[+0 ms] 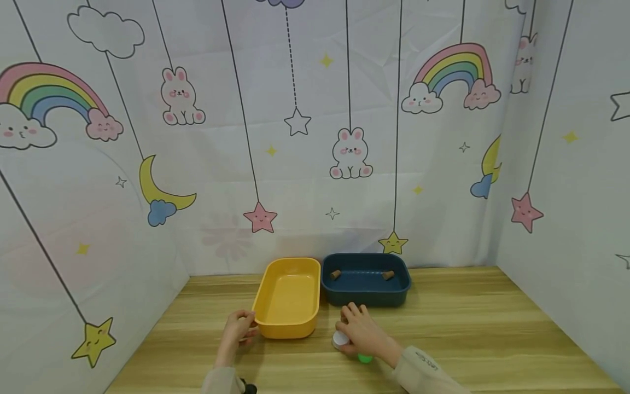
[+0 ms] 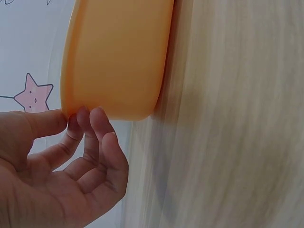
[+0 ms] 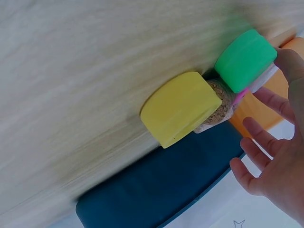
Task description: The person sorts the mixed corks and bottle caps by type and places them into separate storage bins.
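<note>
My left hand [image 1: 239, 327] pinches the rim of the yellow tray [image 1: 263, 323] at its near left corner; in the left wrist view the thumb lies on one side of the rim and the fingertips on the other. My right hand [image 1: 363, 331] is over several small pieces, thumb and index finger on either side of a white round-topped piece [image 1: 340, 339]. A green rounded piece [image 3: 246, 61] lies by the thumb, beside a yellow rounded piece [image 3: 180, 109]. Between these shows a clear jar with brown bits [image 3: 218, 99]. The head view hides the yellow piece behind the right hand.
A dark blue tray [image 1: 366, 300] stands right of the yellow one, with two brown corks [image 1: 336, 274] inside. Behind the wood-grain table [image 1: 472, 328] hangs a white printed curtain [image 1: 295, 180], which also closes off both sides.
</note>
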Demonstrator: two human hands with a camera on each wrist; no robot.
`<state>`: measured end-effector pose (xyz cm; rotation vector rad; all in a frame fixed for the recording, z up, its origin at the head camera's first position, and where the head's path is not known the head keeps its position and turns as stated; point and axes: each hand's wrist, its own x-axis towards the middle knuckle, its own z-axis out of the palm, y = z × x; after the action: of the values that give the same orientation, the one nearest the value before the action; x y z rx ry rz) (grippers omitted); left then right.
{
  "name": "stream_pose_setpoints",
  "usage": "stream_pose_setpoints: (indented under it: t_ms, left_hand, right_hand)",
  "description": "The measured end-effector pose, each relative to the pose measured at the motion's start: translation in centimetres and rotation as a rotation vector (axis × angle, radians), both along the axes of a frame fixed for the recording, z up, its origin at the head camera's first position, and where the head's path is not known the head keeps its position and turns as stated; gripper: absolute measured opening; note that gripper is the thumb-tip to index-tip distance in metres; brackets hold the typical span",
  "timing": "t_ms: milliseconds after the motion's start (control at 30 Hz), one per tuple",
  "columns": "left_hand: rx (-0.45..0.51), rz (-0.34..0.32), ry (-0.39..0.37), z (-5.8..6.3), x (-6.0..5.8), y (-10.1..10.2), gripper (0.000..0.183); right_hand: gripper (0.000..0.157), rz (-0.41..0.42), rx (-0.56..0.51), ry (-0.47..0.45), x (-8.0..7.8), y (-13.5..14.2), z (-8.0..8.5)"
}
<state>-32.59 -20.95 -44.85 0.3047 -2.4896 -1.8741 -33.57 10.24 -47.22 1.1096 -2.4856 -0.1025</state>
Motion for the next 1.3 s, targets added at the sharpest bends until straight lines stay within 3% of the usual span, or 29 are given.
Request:
stream_pose_setpoints:
  t_ms: [167, 600, 933, 1300]
  left_hand:
    - [0.000, -0.003, 0.000, 0.0, 0.0, 0.0, 0.020]
    - [-0.007, 0.000, -0.011, -0.2, -0.3, -0.1, 0.018]
    - [-0.009, 0.005, -0.008, -0.2, -0.3, -0.1, 0.018]
    - [0.001, 0.005, 0.006, -0.2, -0.2, -0.1, 0.019]
  right_hand:
    - [0.030, 0.017, -0.007, 0.051, 0.0, -0.1, 0.3]
    - [0.028, 0.006, -0.070, 0.050, -0.4, -0.3, 1.6]
    - [0.033, -0.027, -0.112, -0.013, -0.2, -0.7, 2.9]
    - [0.032, -0.074, -0.249, -0.084, 0.2, -1.9, 3.8]
